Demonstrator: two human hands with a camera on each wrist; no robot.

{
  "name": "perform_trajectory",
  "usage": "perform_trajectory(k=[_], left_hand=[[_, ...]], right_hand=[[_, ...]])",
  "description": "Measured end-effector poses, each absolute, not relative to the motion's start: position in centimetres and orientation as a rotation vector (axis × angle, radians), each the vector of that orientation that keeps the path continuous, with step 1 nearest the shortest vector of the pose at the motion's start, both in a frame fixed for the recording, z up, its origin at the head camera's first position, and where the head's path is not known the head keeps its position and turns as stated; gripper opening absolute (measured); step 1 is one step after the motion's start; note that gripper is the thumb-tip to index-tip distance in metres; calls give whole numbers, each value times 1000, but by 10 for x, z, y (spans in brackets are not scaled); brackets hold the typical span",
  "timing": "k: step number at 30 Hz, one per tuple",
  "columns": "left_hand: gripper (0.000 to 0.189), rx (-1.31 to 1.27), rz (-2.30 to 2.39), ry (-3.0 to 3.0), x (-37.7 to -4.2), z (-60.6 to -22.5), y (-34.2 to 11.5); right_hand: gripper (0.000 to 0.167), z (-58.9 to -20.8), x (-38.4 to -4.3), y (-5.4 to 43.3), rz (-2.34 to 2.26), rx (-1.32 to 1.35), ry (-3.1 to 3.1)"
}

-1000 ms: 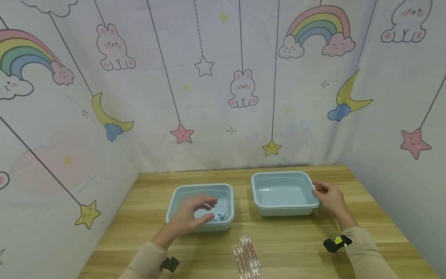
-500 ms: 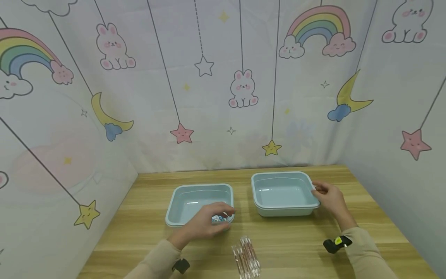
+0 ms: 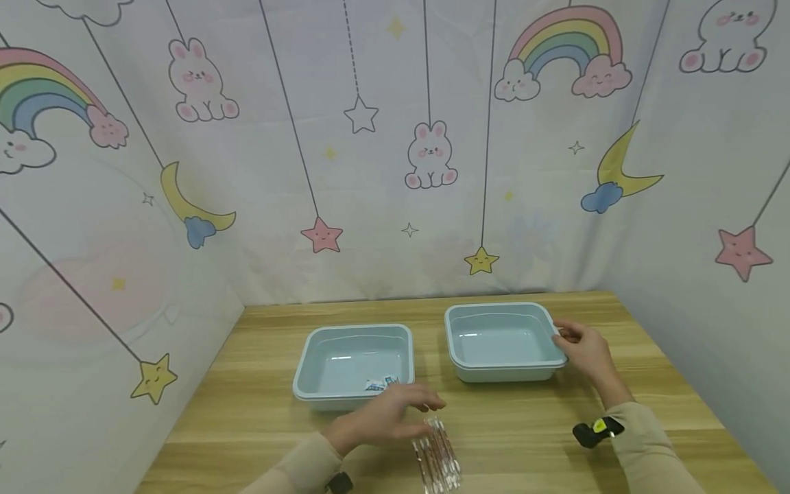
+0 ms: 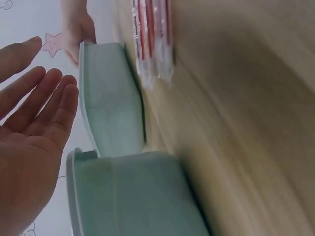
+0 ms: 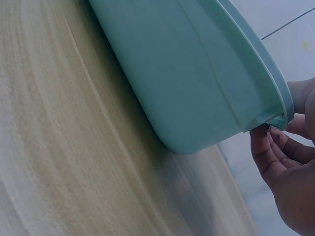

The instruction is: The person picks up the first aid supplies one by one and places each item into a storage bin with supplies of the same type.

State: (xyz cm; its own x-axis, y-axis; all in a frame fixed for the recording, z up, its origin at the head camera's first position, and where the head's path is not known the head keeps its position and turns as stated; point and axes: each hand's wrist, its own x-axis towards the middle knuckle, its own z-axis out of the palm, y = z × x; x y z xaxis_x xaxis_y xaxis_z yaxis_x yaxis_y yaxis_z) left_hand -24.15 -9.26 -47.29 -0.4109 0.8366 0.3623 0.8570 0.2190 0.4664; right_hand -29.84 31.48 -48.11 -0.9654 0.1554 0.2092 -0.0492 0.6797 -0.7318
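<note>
My left hand (image 3: pixel 391 413), fingers loosely extended and holding nothing, hovers between the left light-blue plastic bin (image 3: pixel 330 403) and a row of slim, clear-wrapped sticks (image 3: pixel 437 461) with reddish-brown middles. Its fingertips are above the far end of the sticks in the head view; the left wrist view shows its bare palm and the sticks (image 4: pixel 152 39) apart from it. Small blue-and-white packets (image 3: pixel 374 385) lie inside the left bin, partly hidden by the hand. At the right bin (image 3: pixel 506 374), my right hand (image 3: pixel 586 353) pinches the right rim, thumb above and fingers beneath (image 5: pixel 268 155).
Both bins stand on a wood-grain table (image 3: pixel 524 439), the right one set slightly farther back, with a narrow gap between them. A fabric backdrop (image 3: pixel 382 274) printed with stars and rabbits closes off the back and both sides.
My left hand has moved from over the left bin rightward and toward me, to above the wrapped sticks. My right hand and both bins stay where they were.
</note>
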Motion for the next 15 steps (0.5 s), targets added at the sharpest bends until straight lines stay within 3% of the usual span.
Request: perform_trajectory(k=[15], left_hand=[[34, -1827, -641, -2489, -240, -493, -85]], right_hand=[[39, -486, -302, 319, 1154, -61, -2634]])
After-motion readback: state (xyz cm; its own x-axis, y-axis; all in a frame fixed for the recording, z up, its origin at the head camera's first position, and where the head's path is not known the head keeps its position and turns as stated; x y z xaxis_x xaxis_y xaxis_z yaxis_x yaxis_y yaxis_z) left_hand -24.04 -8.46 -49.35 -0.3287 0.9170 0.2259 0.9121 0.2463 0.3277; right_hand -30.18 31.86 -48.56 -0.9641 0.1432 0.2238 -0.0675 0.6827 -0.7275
